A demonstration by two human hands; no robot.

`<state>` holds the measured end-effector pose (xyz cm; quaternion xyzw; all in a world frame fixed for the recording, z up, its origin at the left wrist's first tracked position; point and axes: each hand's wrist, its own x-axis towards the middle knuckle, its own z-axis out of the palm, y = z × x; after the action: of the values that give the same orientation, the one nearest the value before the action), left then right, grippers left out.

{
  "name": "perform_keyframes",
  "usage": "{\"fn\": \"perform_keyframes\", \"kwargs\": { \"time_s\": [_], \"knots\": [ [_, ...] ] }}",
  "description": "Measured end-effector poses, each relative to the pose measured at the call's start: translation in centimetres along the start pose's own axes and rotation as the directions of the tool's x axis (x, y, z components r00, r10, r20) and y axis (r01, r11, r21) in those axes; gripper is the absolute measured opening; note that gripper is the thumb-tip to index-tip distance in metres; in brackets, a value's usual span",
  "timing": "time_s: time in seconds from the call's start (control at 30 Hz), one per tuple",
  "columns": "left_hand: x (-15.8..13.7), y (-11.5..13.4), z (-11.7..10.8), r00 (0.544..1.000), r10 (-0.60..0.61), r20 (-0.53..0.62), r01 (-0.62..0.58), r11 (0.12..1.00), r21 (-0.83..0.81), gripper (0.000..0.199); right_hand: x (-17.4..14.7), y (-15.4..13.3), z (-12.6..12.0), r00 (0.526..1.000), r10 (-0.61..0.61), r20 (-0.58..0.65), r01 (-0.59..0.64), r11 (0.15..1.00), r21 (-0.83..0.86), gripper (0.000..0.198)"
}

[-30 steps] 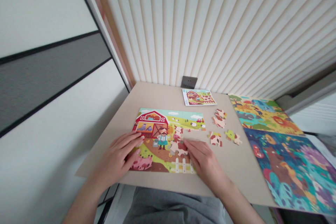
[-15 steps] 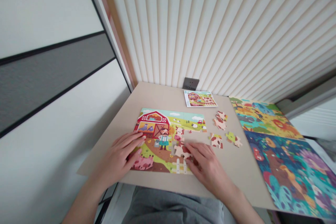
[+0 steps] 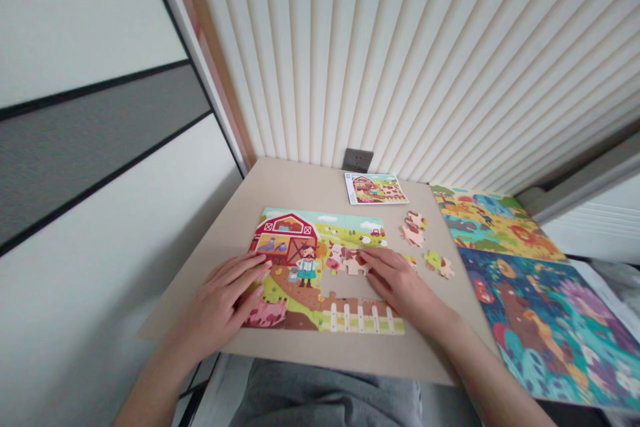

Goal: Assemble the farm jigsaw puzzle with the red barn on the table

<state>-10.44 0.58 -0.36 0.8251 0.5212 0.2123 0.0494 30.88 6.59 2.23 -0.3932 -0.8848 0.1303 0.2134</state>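
Note:
A partly assembled farm jigsaw puzzle (image 3: 300, 303) lies on the table, with a red barn, a farmer and a white fence along its lower edge. My left hand (image 3: 227, 297) rests flat on its left edge, fingers stretched out and covering part of it. The fingertips of my right hand (image 3: 400, 280) are closed on a brown-and-cream puzzle piece (image 3: 356, 262). That piece sits beside the cow's face, in the gap at the puzzle's right side. Under it, bare tabletop shows above the fence row.
Loose pieces lie to the right: spotted ones (image 3: 413, 235) and a green-and-cream one (image 3: 439, 263); another is partly behind my right hand. A picture card (image 3: 376, 189) is at the back near a wall socket (image 3: 357, 160). Two finished puzzles, yellow (image 3: 500, 223) and dark blue (image 3: 555, 327), lie farther right.
My right hand has moved the spotted puzzle piece from just above the fence up to beside the cow's face. More of the fence row now shows. My left hand stays on the puzzle's edge.

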Motion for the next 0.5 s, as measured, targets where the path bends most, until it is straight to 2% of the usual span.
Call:
{"fn": "perform_keyframes", "kwargs": {
  "time_s": [0.23,0.37,0.5],
  "knots": [
    [-0.2,-0.1,0.0,1.000,0.008,0.012,-0.008,1.000,0.008,0.044,0.3,-0.4,0.2,1.000,0.001,0.017,-0.001,1.000,-0.025,0.040],
    [-0.2,-0.1,0.0,1.000,0.011,0.021,-0.011,1.000,0.009,0.044,0.6,-1.1,-0.1,1.000,0.009,0.024,-0.007,0.995,-0.095,0.037],
    [-0.2,0.0,-0.1,1.000,0.008,0.028,-0.008,1.000,0.014,0.043,0.9,-1.6,-0.1,0.999,-0.005,0.044,0.013,0.980,-0.198,0.044]
  ]
}}
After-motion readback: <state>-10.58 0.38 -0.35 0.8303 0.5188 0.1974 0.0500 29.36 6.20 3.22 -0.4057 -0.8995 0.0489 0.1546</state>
